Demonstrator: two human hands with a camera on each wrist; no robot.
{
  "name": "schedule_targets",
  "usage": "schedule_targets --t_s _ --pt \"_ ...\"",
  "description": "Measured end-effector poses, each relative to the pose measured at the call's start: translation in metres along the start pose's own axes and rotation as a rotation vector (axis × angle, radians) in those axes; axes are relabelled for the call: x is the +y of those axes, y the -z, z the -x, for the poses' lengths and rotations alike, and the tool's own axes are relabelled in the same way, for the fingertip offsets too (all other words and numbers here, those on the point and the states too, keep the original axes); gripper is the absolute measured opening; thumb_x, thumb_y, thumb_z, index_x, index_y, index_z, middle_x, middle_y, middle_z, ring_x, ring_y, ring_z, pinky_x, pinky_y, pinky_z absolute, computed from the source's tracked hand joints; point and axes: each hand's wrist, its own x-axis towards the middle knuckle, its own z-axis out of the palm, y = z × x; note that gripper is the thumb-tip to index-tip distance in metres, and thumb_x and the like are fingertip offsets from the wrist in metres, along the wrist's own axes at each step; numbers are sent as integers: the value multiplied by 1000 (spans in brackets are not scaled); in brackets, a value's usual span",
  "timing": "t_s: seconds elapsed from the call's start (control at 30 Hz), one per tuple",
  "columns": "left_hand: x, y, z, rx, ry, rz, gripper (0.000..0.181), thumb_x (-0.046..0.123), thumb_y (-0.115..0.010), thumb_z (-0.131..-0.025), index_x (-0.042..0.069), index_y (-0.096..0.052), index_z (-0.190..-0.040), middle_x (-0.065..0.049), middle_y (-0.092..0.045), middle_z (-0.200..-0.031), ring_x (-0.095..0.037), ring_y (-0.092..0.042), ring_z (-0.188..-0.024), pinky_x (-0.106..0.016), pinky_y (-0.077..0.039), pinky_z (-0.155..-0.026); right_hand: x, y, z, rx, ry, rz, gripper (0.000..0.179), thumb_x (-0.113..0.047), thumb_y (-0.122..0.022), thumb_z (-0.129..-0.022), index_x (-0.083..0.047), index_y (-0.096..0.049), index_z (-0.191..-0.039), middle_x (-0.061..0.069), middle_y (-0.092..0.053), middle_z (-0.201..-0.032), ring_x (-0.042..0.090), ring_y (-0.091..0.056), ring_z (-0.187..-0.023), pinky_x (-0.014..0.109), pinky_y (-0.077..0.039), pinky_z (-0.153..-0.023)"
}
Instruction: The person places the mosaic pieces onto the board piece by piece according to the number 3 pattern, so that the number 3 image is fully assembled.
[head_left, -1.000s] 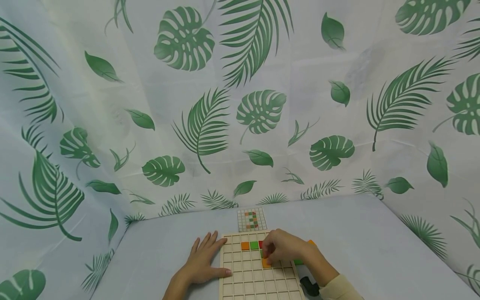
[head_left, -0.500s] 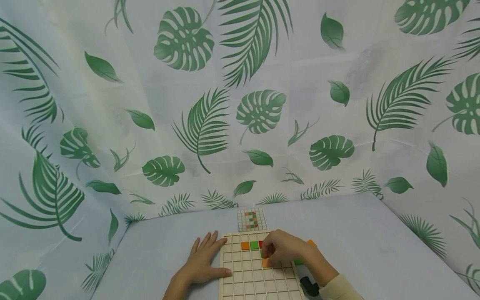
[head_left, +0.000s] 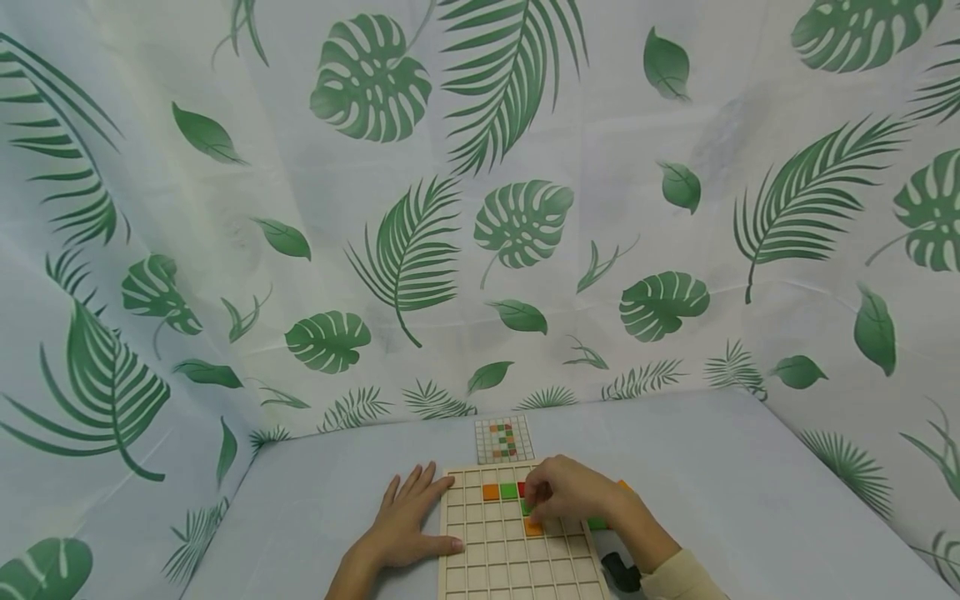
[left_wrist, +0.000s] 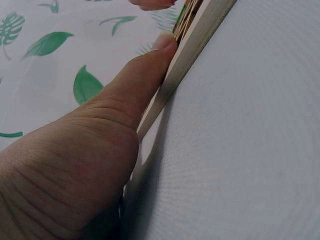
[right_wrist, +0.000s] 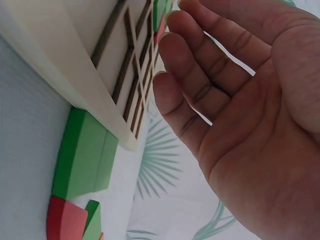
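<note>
On the gridded wooden board (head_left: pixel 498 577), lower orange tile (head_left: pixel 533 529) shows slightly more since the right hand (head_left: pixel 568 492) edged up, so probably seated, pinch can't be told, left hand (head_left: pixel 405 522) spread at the board's left side, gripping nothing.

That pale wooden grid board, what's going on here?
A person's left hand lies spread at the left edge of the pale wooden grid board. Their right hand is bent over a flat orange square tile; its grip is unclear. Farther up, a square orange tile, a square green tile and a partly hidden square red tile form a row. A small patterned grid card lies beyond the board.
</note>
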Motion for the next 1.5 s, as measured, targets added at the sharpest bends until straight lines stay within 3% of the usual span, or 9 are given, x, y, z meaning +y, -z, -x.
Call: schedule_targets --t_s 0.3,0.73,1.5 --pt "1 0 -1 -2 10 2 105 80 -74 -75 26 -42 -159 -16 -22 -173 -43 -14 -161 -72 1 -125 -1 6 2 33 -39 36 12 -14 -85 -86 -18 -74 -83 -12 -68 -78 1 -59 -70 21 -54 -65" --pt "1 0 0 -1 1 3 104 79 -73 -75 26 -42 -159 -16 -22 -173 -43 -14 -161 -73 1 -125 2 29 15 98 -72 50 6 -14 -81 -90 -11 -76 -92 -10 -70 -83 7 -61 -75 25 -54 -69" --pt "1 0 0 -7 5 1 105 80 -72 -76 26 -41 -160 -15 -21 -173 -42 -13 -161 -73 1 -125 14 50 38 137 -185 74 12 -8 -82 -86 -9 -75 -96 -3 -67 -83 16 -58 -78 27 -50 -64"
